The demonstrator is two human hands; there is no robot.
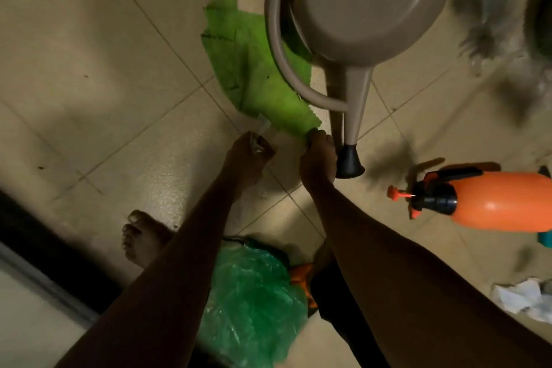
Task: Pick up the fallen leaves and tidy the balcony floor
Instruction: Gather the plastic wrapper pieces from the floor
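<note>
Nearest the camera: a crumpled green plastic bag lies on the tiled floor between the two forearms, with a bare foot to its left. Crumpled white paper lies low at the right edge. Left hand: fingers curled, pinching a small pale scrap; cannot tell whether it is a leaf. Right hand: closed in a fist on the near corner of a green cloth, which lies spread on the tiles beyond the hands. An orange pump sprayer lies on its side to the right, apart from both hands. A beige watering can overlaps the cloth's right edge, its black spout tip just beside the right hand. A few dark specks are scattered on the tiles at left, too small to identify. Blurred grey shapes at top right, unreadable.
</note>
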